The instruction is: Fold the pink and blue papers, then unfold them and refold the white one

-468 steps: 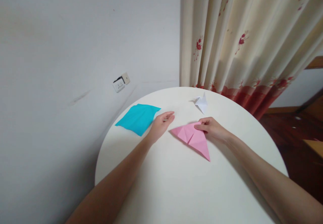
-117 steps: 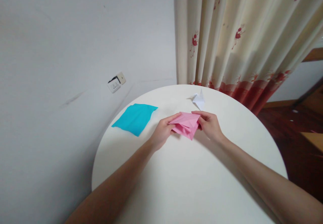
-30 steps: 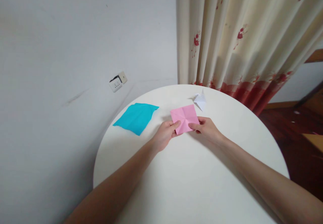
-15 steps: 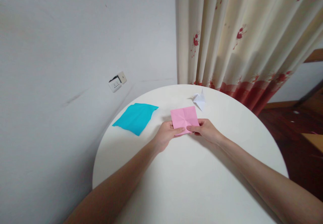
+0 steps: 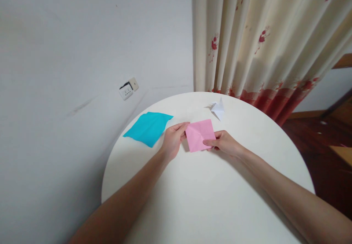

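Note:
A square of pink origami paper [image 5: 198, 132] with crease lines meeting near its middle is held just above the table. My right hand [image 5: 224, 142] pinches its right side, thumb on top near the lower edge and fingers underneath. At the upper left corner, my left hand [image 5: 174, 137] is closed on the paper between thumb and fingers. Left of that hand lies a creased sheet of turquoise paper [image 5: 148, 128]. Beyond the pink paper stands a folded white paper crane [image 5: 218, 109].
The round white table [image 5: 209, 200] carries all the papers. A pale wall with a power socket [image 5: 126, 91] rises at the left. Cream curtains [image 5: 247, 35] with red flowers hang behind the table's far right edge.
My left hand has shifted from the lower left edge of the pink paper up to its upper left corner. The paper has tilted and dropped slightly; my right hand keeps its grip.

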Tool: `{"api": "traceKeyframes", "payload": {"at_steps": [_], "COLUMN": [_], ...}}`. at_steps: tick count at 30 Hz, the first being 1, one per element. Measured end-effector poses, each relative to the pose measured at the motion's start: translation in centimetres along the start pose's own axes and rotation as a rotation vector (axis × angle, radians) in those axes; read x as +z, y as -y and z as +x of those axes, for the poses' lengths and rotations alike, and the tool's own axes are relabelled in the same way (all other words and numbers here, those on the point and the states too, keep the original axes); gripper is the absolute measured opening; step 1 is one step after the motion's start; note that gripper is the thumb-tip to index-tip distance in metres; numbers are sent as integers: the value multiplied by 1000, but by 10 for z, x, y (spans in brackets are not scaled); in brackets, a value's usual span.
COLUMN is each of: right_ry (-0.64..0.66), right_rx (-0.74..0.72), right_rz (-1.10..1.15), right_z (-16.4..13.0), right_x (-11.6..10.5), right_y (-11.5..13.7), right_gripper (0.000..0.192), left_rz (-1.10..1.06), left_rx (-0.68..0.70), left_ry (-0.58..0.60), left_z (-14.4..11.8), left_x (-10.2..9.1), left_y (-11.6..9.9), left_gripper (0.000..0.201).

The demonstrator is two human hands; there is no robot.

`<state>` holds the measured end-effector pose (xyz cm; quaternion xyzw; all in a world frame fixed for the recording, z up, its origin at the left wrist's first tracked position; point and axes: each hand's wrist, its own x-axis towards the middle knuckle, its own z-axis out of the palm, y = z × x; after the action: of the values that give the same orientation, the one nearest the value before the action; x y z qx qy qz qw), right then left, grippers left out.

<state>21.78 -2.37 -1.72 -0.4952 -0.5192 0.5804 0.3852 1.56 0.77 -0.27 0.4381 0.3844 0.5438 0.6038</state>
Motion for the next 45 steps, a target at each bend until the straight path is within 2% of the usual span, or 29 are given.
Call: {"api": "traceKeyframes", "payload": {"at_steps": [2, 7, 12, 17, 21, 26, 31, 33, 36, 38, 42, 45], "right_ry": [22, 91, 173, 23, 1, -34, -145, -107, 16, 36, -75, -183], "right_rx": [3, 17, 26, 20, 16, -31, -93, -73, -41, -38, -84, -109], "right_rz": [-9, 5, 130, 188, 166, 180, 108, 132, 122, 51, -49, 1], "right_z": [-1, -5, -7, -3, -2, 1, 4, 3, 0, 1, 8, 11], "right_x": [-1, -3, -4, 0, 6, 3, -11, -12, -10, -9, -14, -17], "right_y": [0, 2, 9, 8, 1, 2, 11, 13, 11, 7, 0, 1], "right_gripper": [32, 32, 38, 33, 30, 35, 43, 47, 50, 44, 33, 34], "left_rz": [37, 249, 338, 424, 426, 458, 414, 377, 305, 263, 220, 199], "left_rx": [-12, -102, -149, -197, -224, -221, -150, -107, -55, -40, -34, -97], "left_ry": [-12, 145, 193, 278, 356, 314, 178, 122, 73, 47, -6, 94], "left_z": [1, 0, -4, -11, -15, -13, -8, -6, -5, -4, -3, -6], "left_x": [-3, -11, -7, -1, 2, 2, -3, -4, -3, -2, -1, 0], "left_y": [-1, -4, -6, -3, 1, 3, 4, 5, 6, 7, 4, 2], "left_gripper": [39, 43, 40, 35, 34, 33, 33, 35, 35, 35, 34, 37]}}
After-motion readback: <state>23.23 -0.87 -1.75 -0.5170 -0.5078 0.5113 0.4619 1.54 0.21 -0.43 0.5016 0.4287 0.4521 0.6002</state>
